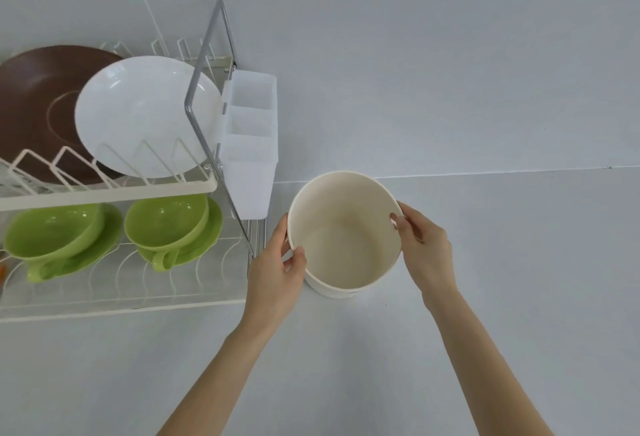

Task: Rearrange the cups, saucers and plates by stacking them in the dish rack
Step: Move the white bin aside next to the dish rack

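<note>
Both hands grip a cream tub [346, 238] by its rim on the white surface [346, 366], left hand [277, 272] and right hand [424, 245] on opposite sides, just right of the dish rack [114, 189]. Upper tier: brown plate [31, 106], white plate [145, 116]. Lower tier: two green cups [55, 231] [166, 224] on green saucers [104, 241] [207, 234].

A pale grey-white worktop [450, 297] is meeting a plain wall [415, 54] of the same shade — soft, even light is falling across both.
</note>
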Demonstrator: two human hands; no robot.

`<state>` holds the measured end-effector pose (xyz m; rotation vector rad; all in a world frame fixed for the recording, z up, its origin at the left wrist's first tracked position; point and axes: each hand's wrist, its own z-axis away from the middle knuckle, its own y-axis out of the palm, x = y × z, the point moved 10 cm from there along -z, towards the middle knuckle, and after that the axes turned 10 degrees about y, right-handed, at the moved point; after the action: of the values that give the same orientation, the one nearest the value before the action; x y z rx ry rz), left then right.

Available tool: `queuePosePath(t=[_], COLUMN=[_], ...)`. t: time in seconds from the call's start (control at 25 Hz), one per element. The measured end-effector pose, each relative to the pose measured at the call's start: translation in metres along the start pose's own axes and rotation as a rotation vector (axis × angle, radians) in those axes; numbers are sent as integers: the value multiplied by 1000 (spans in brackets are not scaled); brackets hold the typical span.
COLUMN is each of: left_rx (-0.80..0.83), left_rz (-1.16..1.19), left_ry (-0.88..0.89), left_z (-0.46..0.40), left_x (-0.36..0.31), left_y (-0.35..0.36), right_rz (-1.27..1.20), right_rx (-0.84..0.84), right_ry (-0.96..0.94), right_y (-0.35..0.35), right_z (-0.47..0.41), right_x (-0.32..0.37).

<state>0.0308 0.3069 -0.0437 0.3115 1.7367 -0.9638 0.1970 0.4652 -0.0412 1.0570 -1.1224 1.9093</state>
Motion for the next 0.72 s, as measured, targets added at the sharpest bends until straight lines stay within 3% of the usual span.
queuePosePath(t=[0.32, 0.52, 0.72], left_rx=[15, 70, 118], left_rz=[-13, 27, -69], left_ry=[-11, -21, 17], left_z=[-11, 0, 33], left_x=[6, 3, -10], left_y=[1, 1, -18], right_rz=[-8, 114, 213], right_rx=[13, 55, -17], right_ry=[-2, 28, -79], right_y=[11, 21, 17], right_z=[-1, 10, 54], right_x=[-5, -6, 12])
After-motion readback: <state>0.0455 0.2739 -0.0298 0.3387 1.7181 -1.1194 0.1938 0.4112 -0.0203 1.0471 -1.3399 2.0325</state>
